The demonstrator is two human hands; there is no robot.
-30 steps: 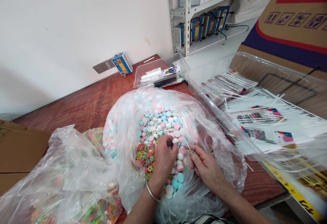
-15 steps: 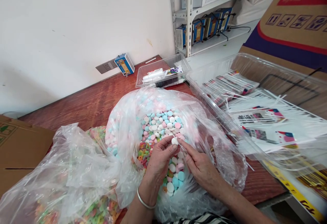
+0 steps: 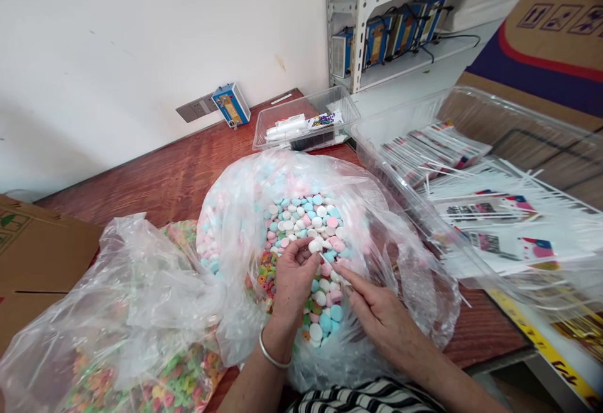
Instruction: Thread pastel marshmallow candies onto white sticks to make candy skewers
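My left hand (image 3: pixel 295 280), with a bangle on the wrist, pinches a round white marshmallow (image 3: pixel 315 246) between thumb and fingertips. My right hand (image 3: pixel 377 305) is closed on a thin white stick (image 3: pixel 326 258), whose tip lies close to the marshmallow; whether they touch I cannot tell. Both hands are above an opened clear plastic bag (image 3: pixel 235 287). In it lie pink, blue and white marshmallows (image 3: pixel 301 215), with ring-shaped gummies (image 3: pixel 267 275) at the left side, partly hidden by my left hand.
To the left lies another clear bag of colourful gummy rings (image 3: pixel 183 375), beside a cardboard box (image 3: pixel 42 268). A large clear tray (image 3: pixel 400 196) on the right holds printed cards and white sticks. Behind the bag are a smaller tray (image 3: pixel 261 136) and a blue device (image 3: pixel 230 105).
The view has shifted slightly. My right hand has drawn back a little from the marshmallow, and the white stick now shows between the hands. The left hand still pinches the marshmallow.
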